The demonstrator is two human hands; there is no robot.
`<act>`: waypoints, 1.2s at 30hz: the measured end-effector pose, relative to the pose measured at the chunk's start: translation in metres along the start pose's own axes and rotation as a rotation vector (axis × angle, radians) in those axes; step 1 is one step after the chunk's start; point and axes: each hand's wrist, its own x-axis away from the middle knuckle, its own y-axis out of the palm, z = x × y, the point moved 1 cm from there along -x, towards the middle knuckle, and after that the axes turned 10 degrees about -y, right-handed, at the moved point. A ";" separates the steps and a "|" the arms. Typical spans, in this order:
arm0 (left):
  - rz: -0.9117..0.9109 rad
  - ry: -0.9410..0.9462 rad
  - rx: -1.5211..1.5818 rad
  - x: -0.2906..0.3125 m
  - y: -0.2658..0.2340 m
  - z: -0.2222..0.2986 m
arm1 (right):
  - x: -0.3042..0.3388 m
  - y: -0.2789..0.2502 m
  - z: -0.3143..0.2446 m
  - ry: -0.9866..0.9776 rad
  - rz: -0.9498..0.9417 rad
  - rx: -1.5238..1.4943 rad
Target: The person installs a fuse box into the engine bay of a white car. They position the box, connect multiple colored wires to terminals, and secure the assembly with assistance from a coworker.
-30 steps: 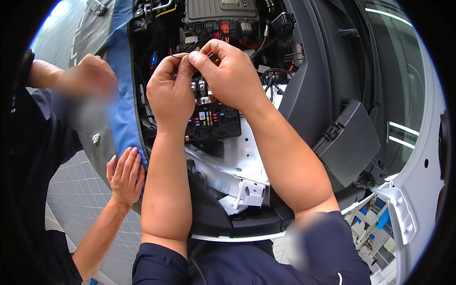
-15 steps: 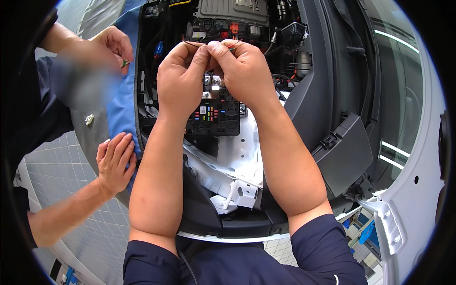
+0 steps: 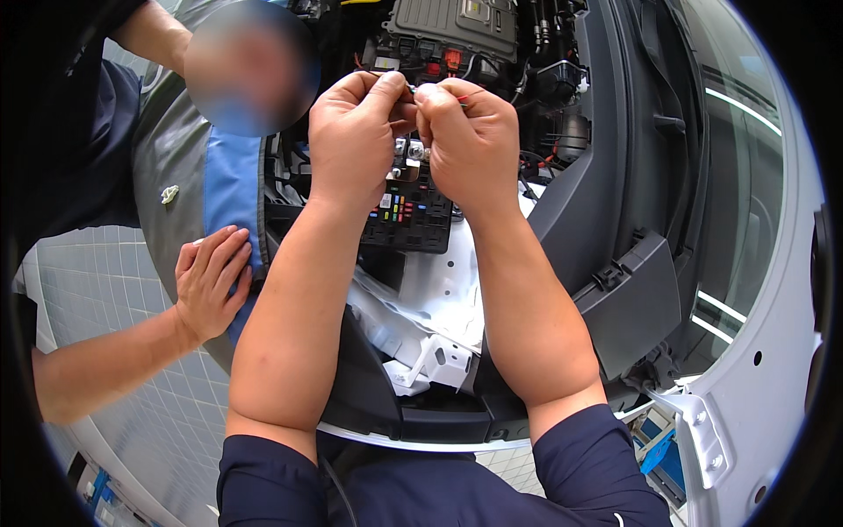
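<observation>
My left hand (image 3: 353, 136) and my right hand (image 3: 474, 145) meet above a car's engine bay, fingertips almost touching. Each is closed in a pinch on thin electrical wires (image 3: 463, 100); bits of red and green insulation show beside my right fingers. At the left fingertips only a short dark piece shows. How the wire ends meet is hidden by the fingers. Below my hands lies a black fuse box (image 3: 407, 230) with small coloured fuses, and metal terminals (image 3: 416, 151) show between my wrists.
A co-worker stands at the left, one hand (image 3: 211, 281) resting on the grey and blue fender cover (image 3: 235, 189). A small crumpled white scrap (image 3: 169, 194) lies on that cover. Beyond my hands sits a ribbed grey metal housing (image 3: 452, 26). Black plastic trim (image 3: 632, 299) runs along the right.
The view has shifted slightly. My fingertips have parted a little and my right fingers have curled more. The co-worker's upper hand no longer shows; the lower one stays on the cover.
</observation>
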 end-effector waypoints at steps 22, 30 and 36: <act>-0.163 -0.149 -0.102 0.000 -0.016 0.012 | -0.004 -0.006 -0.002 -0.091 -0.107 0.276; -0.181 -0.140 -0.171 -0.003 -0.021 0.012 | -0.001 -0.010 -0.001 -0.048 -0.183 0.298; -0.134 0.158 -0.563 -0.005 -0.020 0.010 | -0.006 -0.014 0.001 -0.007 -0.064 0.253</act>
